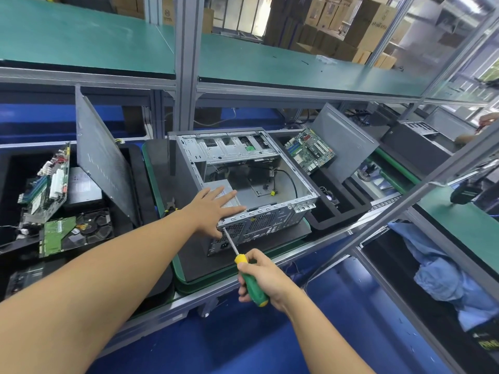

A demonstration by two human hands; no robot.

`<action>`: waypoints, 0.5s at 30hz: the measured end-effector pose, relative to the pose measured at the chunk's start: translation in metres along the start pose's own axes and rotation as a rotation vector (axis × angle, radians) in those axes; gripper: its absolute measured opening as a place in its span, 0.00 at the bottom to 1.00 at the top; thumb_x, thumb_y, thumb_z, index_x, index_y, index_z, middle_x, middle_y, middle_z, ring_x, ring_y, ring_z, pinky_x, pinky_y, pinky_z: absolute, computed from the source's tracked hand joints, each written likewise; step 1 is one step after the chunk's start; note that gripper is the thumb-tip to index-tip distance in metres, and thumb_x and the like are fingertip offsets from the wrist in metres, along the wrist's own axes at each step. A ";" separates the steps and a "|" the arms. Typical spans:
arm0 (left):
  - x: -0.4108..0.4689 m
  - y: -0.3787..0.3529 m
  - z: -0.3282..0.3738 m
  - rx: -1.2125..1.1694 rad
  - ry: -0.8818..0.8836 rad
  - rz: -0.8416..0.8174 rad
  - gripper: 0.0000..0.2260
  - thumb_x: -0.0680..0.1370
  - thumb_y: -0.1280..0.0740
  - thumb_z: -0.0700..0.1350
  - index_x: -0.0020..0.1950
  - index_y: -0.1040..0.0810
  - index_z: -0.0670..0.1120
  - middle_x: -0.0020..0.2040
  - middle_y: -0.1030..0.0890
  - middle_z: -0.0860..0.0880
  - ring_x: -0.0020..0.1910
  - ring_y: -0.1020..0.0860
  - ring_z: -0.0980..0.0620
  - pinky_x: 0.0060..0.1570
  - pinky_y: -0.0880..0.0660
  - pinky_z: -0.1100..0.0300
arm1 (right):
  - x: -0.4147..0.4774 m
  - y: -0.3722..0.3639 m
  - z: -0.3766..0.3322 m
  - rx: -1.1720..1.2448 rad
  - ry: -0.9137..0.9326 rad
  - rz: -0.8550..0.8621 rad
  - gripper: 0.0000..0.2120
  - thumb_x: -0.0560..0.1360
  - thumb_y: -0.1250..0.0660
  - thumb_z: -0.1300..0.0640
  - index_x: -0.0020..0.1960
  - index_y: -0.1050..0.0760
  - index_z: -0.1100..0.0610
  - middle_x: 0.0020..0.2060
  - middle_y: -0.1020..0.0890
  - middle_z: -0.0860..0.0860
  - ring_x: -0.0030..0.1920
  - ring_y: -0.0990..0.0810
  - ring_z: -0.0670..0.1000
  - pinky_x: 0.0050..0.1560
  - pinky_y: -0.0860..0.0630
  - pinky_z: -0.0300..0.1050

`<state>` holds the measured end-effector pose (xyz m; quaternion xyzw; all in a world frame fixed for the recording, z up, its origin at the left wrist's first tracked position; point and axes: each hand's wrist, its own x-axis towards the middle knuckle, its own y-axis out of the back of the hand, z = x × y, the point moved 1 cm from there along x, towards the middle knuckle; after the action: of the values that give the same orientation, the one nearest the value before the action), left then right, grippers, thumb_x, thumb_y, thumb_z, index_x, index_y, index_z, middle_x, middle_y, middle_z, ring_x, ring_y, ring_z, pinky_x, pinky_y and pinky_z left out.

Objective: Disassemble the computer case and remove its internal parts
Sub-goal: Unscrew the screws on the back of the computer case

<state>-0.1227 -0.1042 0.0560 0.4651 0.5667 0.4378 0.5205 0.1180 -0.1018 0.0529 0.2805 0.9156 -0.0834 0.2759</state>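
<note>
An open grey computer case point(294, 174) lies on its side on a dark mat, its rear panel facing me. Inside, a silver power supply point(229, 188) sits at the near left corner, with loose black cables beside it. My left hand point(216, 206) lies flat with straight fingers on the power supply and the case's rear edge. My right hand point(263, 273) grips the green and yellow handle of a screwdriver point(249, 276). Its shaft points up to a screw at the top left corner of the rear panel.
A removed side panel point(102, 155) leans at the left over a motherboard point(48, 182), a hard drive point(75, 230) and a drive box. Another motherboard point(307, 149) and panel point(348, 147) rest in a black tray at the right. Pliers point(170, 206) lie left of the case. Blue cloth point(442, 271) sits at the right.
</note>
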 end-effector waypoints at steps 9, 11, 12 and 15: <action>0.000 0.000 0.000 0.002 0.001 0.000 0.43 0.74 0.34 0.61 0.78 0.62 0.67 0.81 0.64 0.50 0.80 0.60 0.41 0.75 0.57 0.41 | 0.005 0.000 0.000 -0.006 -0.082 0.050 0.16 0.78 0.36 0.45 0.54 0.34 0.56 0.34 0.22 0.51 0.27 0.27 0.51 0.27 0.30 0.43; 0.000 0.001 0.000 0.002 0.001 0.000 0.43 0.74 0.34 0.61 0.78 0.62 0.67 0.81 0.64 0.50 0.80 0.60 0.41 0.76 0.57 0.41 | 0.006 -0.001 -0.002 0.011 -0.140 0.017 0.16 0.80 0.42 0.46 0.56 0.29 0.59 0.36 0.19 0.54 0.28 0.26 0.51 0.28 0.28 0.43; -0.001 0.001 0.000 0.002 0.001 0.000 0.43 0.74 0.34 0.61 0.78 0.62 0.67 0.81 0.64 0.50 0.80 0.60 0.41 0.76 0.57 0.41 | 0.005 -0.001 -0.003 0.011 -0.159 -0.002 0.16 0.81 0.45 0.48 0.55 0.27 0.60 0.36 0.18 0.55 0.28 0.26 0.51 0.29 0.27 0.43; -0.001 0.001 0.000 0.004 0.002 0.003 0.43 0.74 0.34 0.61 0.78 0.62 0.67 0.81 0.64 0.50 0.80 0.60 0.41 0.76 0.57 0.41 | 0.004 -0.002 -0.003 -0.012 -0.176 -0.029 0.17 0.81 0.49 0.53 0.53 0.24 0.61 0.37 0.17 0.56 0.29 0.25 0.50 0.31 0.26 0.43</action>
<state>-0.1222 -0.1050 0.0573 0.4667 0.5673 0.4378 0.5184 0.1123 -0.1007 0.0534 0.2572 0.8923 -0.1060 0.3556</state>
